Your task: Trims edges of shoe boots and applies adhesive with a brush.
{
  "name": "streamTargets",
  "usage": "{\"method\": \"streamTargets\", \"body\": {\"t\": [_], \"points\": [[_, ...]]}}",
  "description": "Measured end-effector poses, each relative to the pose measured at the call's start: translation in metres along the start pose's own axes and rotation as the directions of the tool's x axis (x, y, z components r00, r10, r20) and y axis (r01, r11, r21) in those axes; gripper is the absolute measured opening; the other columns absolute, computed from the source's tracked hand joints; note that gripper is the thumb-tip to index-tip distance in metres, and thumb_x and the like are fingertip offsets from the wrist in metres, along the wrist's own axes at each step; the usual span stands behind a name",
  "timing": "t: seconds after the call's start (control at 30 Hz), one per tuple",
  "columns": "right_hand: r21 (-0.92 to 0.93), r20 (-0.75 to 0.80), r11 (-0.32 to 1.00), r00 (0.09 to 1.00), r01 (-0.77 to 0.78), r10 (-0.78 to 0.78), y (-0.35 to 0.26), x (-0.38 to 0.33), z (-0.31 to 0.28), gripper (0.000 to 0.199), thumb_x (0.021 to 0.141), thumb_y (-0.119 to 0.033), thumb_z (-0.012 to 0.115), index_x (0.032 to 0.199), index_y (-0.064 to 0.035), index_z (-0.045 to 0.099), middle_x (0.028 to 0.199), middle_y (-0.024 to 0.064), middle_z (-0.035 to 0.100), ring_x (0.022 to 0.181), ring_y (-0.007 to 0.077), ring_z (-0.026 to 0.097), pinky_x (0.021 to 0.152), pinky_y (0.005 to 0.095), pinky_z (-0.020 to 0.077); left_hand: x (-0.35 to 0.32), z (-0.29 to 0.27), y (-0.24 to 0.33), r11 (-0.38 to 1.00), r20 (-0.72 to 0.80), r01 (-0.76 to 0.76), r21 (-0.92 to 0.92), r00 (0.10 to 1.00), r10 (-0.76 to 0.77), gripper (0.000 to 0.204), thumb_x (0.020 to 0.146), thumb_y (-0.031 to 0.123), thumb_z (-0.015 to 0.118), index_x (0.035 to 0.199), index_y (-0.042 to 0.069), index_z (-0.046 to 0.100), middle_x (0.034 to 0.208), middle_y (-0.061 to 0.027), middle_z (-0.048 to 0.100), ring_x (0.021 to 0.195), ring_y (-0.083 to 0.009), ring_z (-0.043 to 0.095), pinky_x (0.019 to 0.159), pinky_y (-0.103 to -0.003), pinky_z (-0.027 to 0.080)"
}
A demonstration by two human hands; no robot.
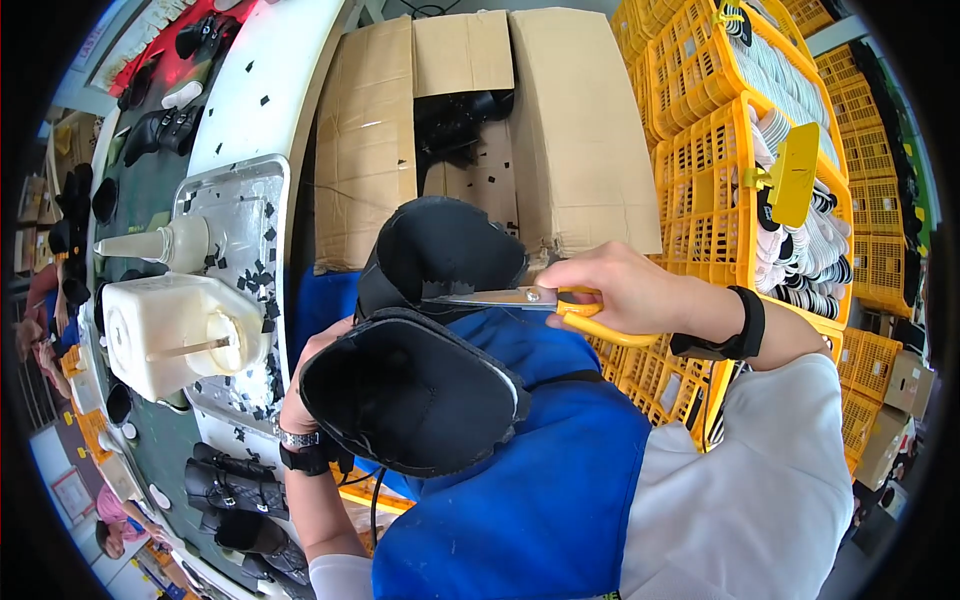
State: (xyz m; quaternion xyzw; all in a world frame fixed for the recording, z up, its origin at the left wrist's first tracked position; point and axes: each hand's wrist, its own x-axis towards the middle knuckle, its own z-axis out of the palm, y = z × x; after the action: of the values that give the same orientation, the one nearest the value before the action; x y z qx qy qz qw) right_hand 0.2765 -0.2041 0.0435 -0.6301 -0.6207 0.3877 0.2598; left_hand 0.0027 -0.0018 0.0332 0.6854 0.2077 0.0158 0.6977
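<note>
Green work surface (172, 455), far left: black buckled boots (230, 487) lie at its near end. White cone-tipped bottle (180, 245) and square pale jug (155, 335), one each; the jug has a stick at its mouth. Metal tray (284, 195), one, strewn with small black scraps (262, 280) (more are scattered on the white strip beyond). Left hand (318, 375): against the outer side of the near boot, fingers mostly hidden behind it; cannot tell how tightly they close. Near boot (410, 390) and far boot (440, 245), black, side by side in front of the blue apron (540, 430), openings toward the viewer, rims ragged. Scissors (490, 298), yellow-handled, blades across the near edge of the far boot's opening. Cardboard box (585, 130), flaps spread, behind the boots. Right hand (620, 290): curled around the scissor handles. Yellow crates (700, 190), stacked, far right.

Step in hand, as judged: trimming the rim of the far boot. Next move calls for a steady boot and blades lined up along the uneven edge.
</note>
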Motion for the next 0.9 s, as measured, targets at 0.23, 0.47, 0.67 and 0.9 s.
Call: {"method": "streamTargets", "body": {"t": [0.23, 0.47, 0.67, 0.9], "points": [[-0.083, -0.052, 0.996, 0.998, 0.017, -0.022, -0.005, -0.001, 0.001, 0.026, 0.075, -0.019, 0.065, 0.098, -0.0133, 0.057, 0.064, 0.007, 0.054, 0.06, 0.0249, 0.054, 0.05, 0.0352, 0.04, 0.002, 0.002, -0.004, 0.994, -0.02, 0.084, -0.074, 0.996, -0.086, 0.038, 0.073, 0.019, 0.064, 0.102, -0.005, 0.058, 0.11, -0.0165, 0.056, 0.093, -0.0238, 0.057, 0.081, -0.029, 0.044], [-0.086, 0.019, 0.995, 0.998, -0.059, 0.061, 0.001, -0.002, 0.005, 0.026, 0.074, -0.018, 0.065, 0.098, -0.0125, 0.056, 0.07, 0.007, 0.056, 0.06, 0.0264, 0.053, 0.051, 0.0338, 0.0413, 0.002, 0.004, 0.002, 0.992, -0.014, 0.079, -0.094, 0.997, -0.081, 0.038, 0.074, 0.023, 0.062, 0.1, -0.005, 0.059, 0.109, -0.0168, 0.056, 0.094, -0.0237, 0.056, 0.081, -0.03, 0.044], [0.358, -0.127, 0.91, 0.955, -0.208, 0.268, 0.001, 0.001, -0.004, 0.03, 0.078, -0.014, 0.067, 0.104, -0.0046, 0.055, 0.074, 0.0034, 0.052, 0.069, 0.0087, 0.047, 0.064, 0.0245, 0.0417, -0.002, 0.001, 0.0, 0.999, -0.108, 0.03, -0.029, 0.994, -0.033, 0.039, 0.078, 0.025, 0.061, 0.105, -0.003, 0.057, 0.108, -0.0135, 0.056, 0.093, -0.0199, 0.056, 0.079, -0.027, 0.044], [0.432, -0.251, 0.847, 0.86, -0.311, 0.444, 0.021, 0.032, -0.043, 0.033, 0.079, -0.009, 0.063, 0.11, -0.0047, 0.053, 0.069, -0.0079, 0.039, 0.061, 0.0021, 0.038, 0.055, 0.0173, 0.0361, -0.05, -0.031, -0.034, 0.97, -0.219, 0.01, -0.243, 0.974, -0.064, 0.04, 0.078, 0.024, 0.062, 0.108, -0.002, 0.056, 0.107, -0.0119, 0.058, 0.095, -0.0198, 0.057, 0.081, -0.028, 0.045]]}}
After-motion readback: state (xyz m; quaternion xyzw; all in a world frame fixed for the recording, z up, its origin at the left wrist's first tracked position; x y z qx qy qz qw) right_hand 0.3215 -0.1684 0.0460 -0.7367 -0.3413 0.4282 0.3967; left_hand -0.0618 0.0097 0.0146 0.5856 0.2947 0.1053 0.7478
